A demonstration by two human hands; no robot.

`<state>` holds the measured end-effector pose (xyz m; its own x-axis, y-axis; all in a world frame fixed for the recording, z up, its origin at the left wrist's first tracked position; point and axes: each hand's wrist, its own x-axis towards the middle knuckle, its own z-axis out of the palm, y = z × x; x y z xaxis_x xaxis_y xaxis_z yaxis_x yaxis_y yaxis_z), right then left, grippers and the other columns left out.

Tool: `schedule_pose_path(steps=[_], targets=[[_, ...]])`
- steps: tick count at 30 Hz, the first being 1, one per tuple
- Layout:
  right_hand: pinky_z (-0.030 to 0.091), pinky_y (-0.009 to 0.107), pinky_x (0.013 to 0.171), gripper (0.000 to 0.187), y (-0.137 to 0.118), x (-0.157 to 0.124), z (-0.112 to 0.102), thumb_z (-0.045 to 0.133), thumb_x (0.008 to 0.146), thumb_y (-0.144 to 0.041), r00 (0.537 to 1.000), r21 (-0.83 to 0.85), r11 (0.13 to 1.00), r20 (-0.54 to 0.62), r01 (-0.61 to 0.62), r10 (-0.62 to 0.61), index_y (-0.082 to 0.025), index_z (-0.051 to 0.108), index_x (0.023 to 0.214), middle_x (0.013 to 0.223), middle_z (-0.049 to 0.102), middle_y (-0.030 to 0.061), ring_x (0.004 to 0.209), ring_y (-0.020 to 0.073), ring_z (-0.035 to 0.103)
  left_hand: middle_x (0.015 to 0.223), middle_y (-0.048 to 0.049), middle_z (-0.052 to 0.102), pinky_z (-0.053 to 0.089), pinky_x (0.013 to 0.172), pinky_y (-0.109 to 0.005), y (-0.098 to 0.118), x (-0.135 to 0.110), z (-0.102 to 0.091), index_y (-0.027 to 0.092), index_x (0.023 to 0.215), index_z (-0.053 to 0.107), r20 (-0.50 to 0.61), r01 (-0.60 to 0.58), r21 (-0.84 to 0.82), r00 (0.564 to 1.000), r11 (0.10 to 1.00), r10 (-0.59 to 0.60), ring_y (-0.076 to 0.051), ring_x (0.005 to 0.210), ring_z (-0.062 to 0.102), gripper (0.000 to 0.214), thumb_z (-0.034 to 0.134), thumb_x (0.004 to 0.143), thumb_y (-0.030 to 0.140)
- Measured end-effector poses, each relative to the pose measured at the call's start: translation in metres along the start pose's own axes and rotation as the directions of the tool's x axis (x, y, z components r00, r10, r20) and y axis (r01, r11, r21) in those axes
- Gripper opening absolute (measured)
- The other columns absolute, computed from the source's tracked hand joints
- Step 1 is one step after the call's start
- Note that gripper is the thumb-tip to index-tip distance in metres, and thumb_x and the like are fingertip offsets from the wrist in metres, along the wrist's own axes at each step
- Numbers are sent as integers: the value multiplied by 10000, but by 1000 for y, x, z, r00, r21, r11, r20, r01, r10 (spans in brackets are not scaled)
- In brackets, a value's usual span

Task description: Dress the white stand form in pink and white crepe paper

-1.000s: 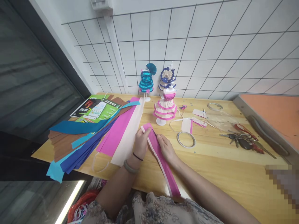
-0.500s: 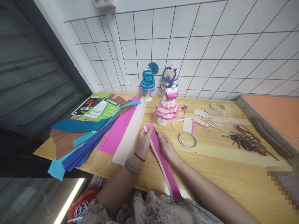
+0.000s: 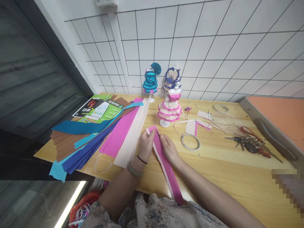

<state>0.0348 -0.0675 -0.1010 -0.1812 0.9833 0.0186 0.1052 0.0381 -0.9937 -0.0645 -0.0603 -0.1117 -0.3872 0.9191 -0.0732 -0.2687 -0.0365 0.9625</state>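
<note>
A long pink crepe paper strip with a white edge (image 3: pixel 166 167) lies on the wooden table (image 3: pixel 220 171), running from the near edge to the middle. My left hand (image 3: pixel 146 144) pinches the strip's far end from the left, fingers closed on it. From the right, my right hand (image 3: pixel 168 148) presses its fingers on the same strip, just below the end. A small mannequin in a pink and white paper dress (image 3: pixel 169 109) stands just beyond my hands.
Long crepe sheets in pink, white, blue and brown (image 3: pixel 95 139) fan out at left over a green booklet (image 3: pixel 99 110). Two dressed mannequins (image 3: pixel 161 79) stand by the wall. A tape ring (image 3: pixel 190 141), paper scraps (image 3: pixel 194 125), keys and scissors (image 3: pixel 249 144) lie at right, beside an orange-topped box (image 3: pixel 277 120).
My hands and the strip stay almost where they were; the fingers shift slightly on the strip's far end. The camera view moved a little.
</note>
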Motion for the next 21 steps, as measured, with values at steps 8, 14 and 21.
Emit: schedule_pose_path(steps=[8,14,21], targets=[[395,310,687,356,4,0,1,359,882,-480,1000,-28,999,10,17,-17,-186,540,795,750,548,31,718,194,506,685,-10,612,420,631,-241,-3,1,-1,145,758,634,5,-18,16,1000,1000,18,-139,672,545,234,652,687,366],[392,300,660,344,4,1,1,352,889,-468,1000,-10,1000,19,1,-1,-192,515,764,717,527,19,685,185,496,714,-7,606,413,611,-236,-7,3,-2,150,776,625,24,-28,30,999,999,27,-125,652,528,245,623,718,389],[407,310,695,359,6,2,1,371,877,-480,1000,9,1000,13,-10,10,-174,549,813,768,573,40,725,193,516,673,14,552,392,583,-219,-8,3,-4,156,750,583,40,-35,53,999,998,33,-107,625,488,237,606,741,392]])
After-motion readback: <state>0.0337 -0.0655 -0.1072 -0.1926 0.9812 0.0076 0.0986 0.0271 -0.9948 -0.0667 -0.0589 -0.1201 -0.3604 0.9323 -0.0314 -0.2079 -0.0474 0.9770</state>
